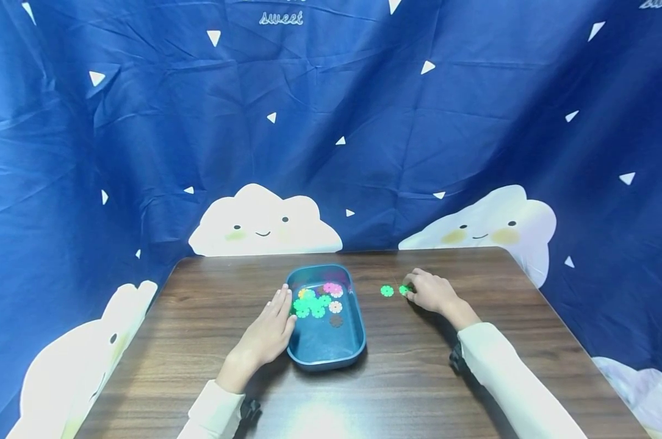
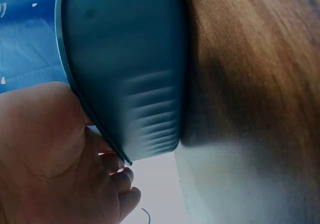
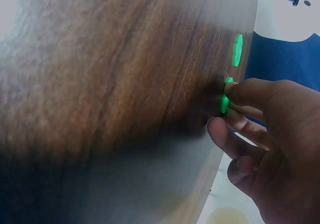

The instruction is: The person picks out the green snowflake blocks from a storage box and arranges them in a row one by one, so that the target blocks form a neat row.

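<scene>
My left hand [image 1: 266,329] lies along the left rim of a blue tray [image 1: 322,364], its fingers straight. From the left wrist view, the palm and fingers touch the rim of the tray [image 2: 122,54]. At the right, my right hand [image 1: 432,292] pinches a green flower-shaped disc [image 1: 404,289] at table level. In the right wrist view, thumb and fingers meet at the edges of this green disc [image 3: 226,96]. Just left of it, a second green flower-shaped disc [image 1: 387,291] lies flat on the table.
Inside the tray are several green flower-shaped discs [image 1: 318,311], pink ones [image 1: 336,291], a pale one [image 1: 335,307] and a brown one [image 1: 336,321]. All stands on a dark wooden table [image 1: 418,378]. Behind hangs a blue curtain [image 1: 363,122] with white clouds.
</scene>
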### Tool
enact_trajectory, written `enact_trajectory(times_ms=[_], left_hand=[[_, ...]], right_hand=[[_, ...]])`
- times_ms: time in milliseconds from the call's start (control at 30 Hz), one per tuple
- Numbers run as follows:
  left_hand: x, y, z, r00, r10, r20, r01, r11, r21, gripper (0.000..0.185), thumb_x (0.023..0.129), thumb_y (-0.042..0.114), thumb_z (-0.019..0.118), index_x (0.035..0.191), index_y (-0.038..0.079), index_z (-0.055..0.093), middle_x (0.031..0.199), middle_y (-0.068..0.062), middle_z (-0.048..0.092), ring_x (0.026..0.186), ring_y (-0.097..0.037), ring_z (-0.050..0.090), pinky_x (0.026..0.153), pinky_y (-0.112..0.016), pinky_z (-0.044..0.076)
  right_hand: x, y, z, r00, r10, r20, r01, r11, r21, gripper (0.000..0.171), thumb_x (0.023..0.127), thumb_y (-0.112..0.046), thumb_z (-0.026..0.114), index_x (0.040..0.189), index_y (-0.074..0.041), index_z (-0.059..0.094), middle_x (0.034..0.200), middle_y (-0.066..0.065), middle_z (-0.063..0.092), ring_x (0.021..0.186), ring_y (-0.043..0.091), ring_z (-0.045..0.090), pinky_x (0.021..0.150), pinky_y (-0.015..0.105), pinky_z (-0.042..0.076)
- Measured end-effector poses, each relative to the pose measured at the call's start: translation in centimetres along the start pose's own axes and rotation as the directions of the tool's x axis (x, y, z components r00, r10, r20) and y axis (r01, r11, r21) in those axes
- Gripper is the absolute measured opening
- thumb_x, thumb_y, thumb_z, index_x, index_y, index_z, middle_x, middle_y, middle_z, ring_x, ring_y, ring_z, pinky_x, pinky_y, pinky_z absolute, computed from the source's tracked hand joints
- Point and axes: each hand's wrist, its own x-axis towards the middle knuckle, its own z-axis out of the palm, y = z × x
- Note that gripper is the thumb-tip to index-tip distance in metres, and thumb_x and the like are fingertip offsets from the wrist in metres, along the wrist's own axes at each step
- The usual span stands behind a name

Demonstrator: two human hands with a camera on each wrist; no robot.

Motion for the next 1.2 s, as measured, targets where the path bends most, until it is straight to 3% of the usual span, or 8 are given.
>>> enact_trajectory(times_ms=[433, 600, 800, 1200], left_hand=[[0.0, 0.0, -0.1, 1.000, -0.015, 0.024, 0.015, 1.000, 0.000, 0.063, 0.106, 0.040, 0.029, 0.156, 0.003, 0.016, 0.166, -0.011, 0.011, 0.153, -0.024, 0.011, 0.123, -0.047, 0.022], [-0.1, 0.1, -0.1, 1.000, -0.016, 0.023, 0.016, 1.000, -0.003, 0.063, 0.106, 0.040, 0.029, 0.156, 0.004, 0.016, 0.166, -0.010, 0.011, 0.153, -0.023, 0.011, 0.123, -0.047, 0.022], [-0.1, 0.1, -0.2, 1.000, -0.010, 0.021, 0.010, 1.000, 0.000, 0.063, 0.106, 0.039, 0.029, 0.156, 0.003, 0.016, 0.166, -0.011, 0.012, 0.153, -0.024, 0.012, 0.123, -0.047, 0.022], [0.0, 0.2, -0.3, 1.000, -0.010, 0.020, 0.010, 1.000, 0.007, 0.064, 0.106, 0.042, 0.027, 0.156, 0.002, 0.018, 0.166, -0.012, 0.012, 0.153, -0.026, 0.013, 0.123, -0.047, 0.022]], right_hand=[[0.3, -0.2, -0.7, 1.000, -0.003, -0.014, 0.004, 1.000, 0.026, 0.023, 0.091, -0.029, 0.068, 0.110, -0.018, 0.069, 0.112, 0.002, 0.065, 0.088, 0.027, 0.067, 0.068, 0.050, 0.055], [0.9, -1.1, -2.5, 0.997, -0.030, -0.073, 0.033, 0.999, 0.036, 0.010, 0.089, -0.027, 0.069, 0.096, -0.021, 0.066, 0.094, -0.004, 0.068, 0.080, 0.019, 0.065, 0.063, 0.044, 0.053], [1.6, -3.3, -4.7, 0.990, -0.081, -0.118, 0.085, 0.996, 0.024, 0.010, 0.089, -0.028, 0.068, 0.084, -0.026, 0.060, 0.075, -0.012, 0.061, 0.068, 0.010, 0.057, 0.057, 0.035, 0.046], [3.4, -9.6, -8.0, 0.969, -0.214, -0.124, 0.213, 0.977, -0.020, 0.009, 0.090, -0.027, 0.065, 0.083, -0.027, 0.060, 0.075, -0.012, 0.059, 0.064, 0.009, 0.054, 0.054, 0.029, 0.043]])
